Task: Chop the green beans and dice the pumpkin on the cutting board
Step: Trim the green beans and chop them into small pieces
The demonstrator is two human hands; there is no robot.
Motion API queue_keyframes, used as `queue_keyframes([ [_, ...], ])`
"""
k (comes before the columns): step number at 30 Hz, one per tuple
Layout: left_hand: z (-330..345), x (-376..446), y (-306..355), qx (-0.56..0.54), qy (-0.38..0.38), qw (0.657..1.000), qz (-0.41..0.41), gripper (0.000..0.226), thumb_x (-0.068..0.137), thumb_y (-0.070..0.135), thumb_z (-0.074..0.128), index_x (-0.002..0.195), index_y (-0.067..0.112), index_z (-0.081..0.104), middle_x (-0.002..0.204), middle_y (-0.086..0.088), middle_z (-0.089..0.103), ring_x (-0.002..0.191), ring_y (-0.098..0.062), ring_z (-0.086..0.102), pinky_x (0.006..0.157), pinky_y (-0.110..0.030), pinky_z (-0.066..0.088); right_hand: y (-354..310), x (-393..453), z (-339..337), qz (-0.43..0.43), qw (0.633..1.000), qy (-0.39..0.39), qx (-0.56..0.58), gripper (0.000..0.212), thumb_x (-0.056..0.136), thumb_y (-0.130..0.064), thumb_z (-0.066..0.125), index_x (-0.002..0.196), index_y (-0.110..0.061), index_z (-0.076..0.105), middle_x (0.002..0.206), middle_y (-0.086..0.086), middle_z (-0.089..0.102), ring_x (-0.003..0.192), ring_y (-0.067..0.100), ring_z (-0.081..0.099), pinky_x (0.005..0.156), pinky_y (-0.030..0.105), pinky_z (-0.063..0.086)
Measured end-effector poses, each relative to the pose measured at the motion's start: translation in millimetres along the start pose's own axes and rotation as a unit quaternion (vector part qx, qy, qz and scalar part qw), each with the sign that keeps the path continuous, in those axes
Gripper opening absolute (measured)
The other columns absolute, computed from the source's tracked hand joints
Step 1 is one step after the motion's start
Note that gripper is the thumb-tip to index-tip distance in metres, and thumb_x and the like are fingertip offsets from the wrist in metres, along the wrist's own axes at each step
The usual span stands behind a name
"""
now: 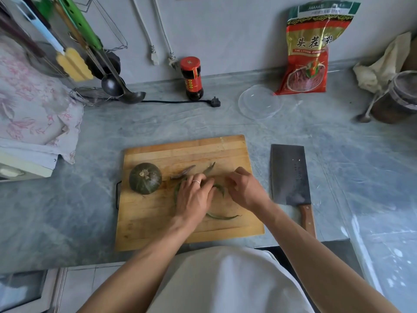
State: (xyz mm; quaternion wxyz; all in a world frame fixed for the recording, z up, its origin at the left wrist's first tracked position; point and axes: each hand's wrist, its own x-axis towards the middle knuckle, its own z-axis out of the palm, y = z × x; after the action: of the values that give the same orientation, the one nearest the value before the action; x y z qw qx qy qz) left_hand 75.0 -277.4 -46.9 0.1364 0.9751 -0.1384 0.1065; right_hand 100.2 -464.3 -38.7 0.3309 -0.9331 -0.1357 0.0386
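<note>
Bare forearms, white top, ring (pixel 196 182) on left hand (pixel 194 196).

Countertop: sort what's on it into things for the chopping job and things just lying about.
For the job: cutting board, green beans, pumpkin, cleaver.

Lying about: sauce bottle, red snack bag, clear plastic lid, ladle, black plug, spoon.

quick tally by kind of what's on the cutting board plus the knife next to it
pumpkin: 1, whole, on the cutting board
green beans: at least 4 visible, some hidden under the hands
cleaver: 1, on the counter beside the board
total: at least 6
</note>
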Motion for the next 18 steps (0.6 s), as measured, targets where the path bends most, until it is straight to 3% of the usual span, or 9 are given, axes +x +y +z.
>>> queue_keyframes([
  [2,0.3,-1.3,3.0,-0.002,0.003,1.0,-0.011,0.022,0.09,0.026,0.067,0.108,0.015,0.074,0.11,-0.008,0.063,0.092,-0.028,0.054,0.075,-0.041,0.049,-3.7,-1.1,-1.3,-0.006,1.0,0.001,0.006,0.024,0.084,-0.007,0.063,0.107,-0.002,0.069,0.094,0.012,0.059,0.072,0.034,0.061,0.057,0.047,0.057],
  [4,3.1,-2.3,3.8,-0.005,-0.012,1.0,-0.028,0.026,0.092,0.026,0.066,0.114,0.014,0.072,0.119,-0.011,0.062,0.098,-0.031,0.056,0.081,-0.042,0.05,-8.6,1.5,-5.2,-0.033,0.999,-0.019,0.012,0.041,0.082,-0.018,0.068,0.121,-0.003,0.066,0.113,0.018,0.062,0.095,0.039,0.063,0.072,0.047,0.059],
  [7,5.0,-3.4,4.5,0.003,-0.023,0.999,-0.039,0.029,0.092,0.025,0.067,0.117,0.011,0.07,0.123,-0.012,0.061,0.1,-0.031,0.058,0.081,-0.043,0.051,-16.4,14.1,-14.1,0.004,0.994,-0.108,0.011,0.078,0.077,-0.047,0.061,0.146,-0.012,0.048,0.147,0.011,0.046,0.128,0.036,0.047,0.098,0.049,0.05],
  [9,3.4,-2.5,5.2,0.01,-0.02,0.999,-0.039,0.027,0.092,0.025,0.065,0.114,0.011,0.07,0.121,-0.012,0.061,0.096,-0.029,0.058,0.077,-0.042,0.051,-19.5,26.8,-18.1,-0.012,0.985,-0.17,-0.036,0.088,0.079,-0.051,0.063,0.154,-0.013,0.036,0.159,0.005,0.033,0.142,0.03,0.032,0.111,0.046,0.039],
  [14,1.5,-1.2,2.5,-0.013,-0.035,0.998,-0.052,0.027,0.094,0.025,0.067,0.118,0.013,0.07,0.123,-0.008,0.062,0.096,-0.027,0.059,0.078,-0.041,0.054,-22.7,51.1,-19.8,-0.076,0.951,-0.233,-0.188,0.083,0.089,-0.044,0.066,0.158,-0.023,0.025,0.166,-0.002,0.015,0.148,0.026,0.017,0.115,0.043,0.035],
  [16,1.2,-2.3,0.8,-0.02,-0.033,0.998,-0.046,0.028,0.095,0.026,0.067,0.12,0.014,0.069,0.122,-0.008,0.064,0.096,-0.027,0.06,0.078,-0.041,0.054,-19.0,54.2,-19.7,-0.093,0.955,-0.218,-0.177,0.073,0.089,-0.041,0.067,0.153,-0.026,0.036,0.163,0.0,0.025,0.146,0.027,0.024,0.111,0.044,0.04],
  [18,1.1,-3.7,-1.7,-0.021,-0.035,0.998,-0.041,0.03,0.096,0.029,0.064,0.123,0.017,0.069,0.124,-0.007,0.064,0.099,-0.026,0.06,0.08,-0.041,0.053,-15.5,53.1,-22.0,-0.127,0.973,-0.168,-0.097,0.05,0.089,-0.036,0.068,0.137,-0.026,0.059,0.148,0.005,0.05,0.135,0.028,0.041,0.1,0.044,0.049],
])
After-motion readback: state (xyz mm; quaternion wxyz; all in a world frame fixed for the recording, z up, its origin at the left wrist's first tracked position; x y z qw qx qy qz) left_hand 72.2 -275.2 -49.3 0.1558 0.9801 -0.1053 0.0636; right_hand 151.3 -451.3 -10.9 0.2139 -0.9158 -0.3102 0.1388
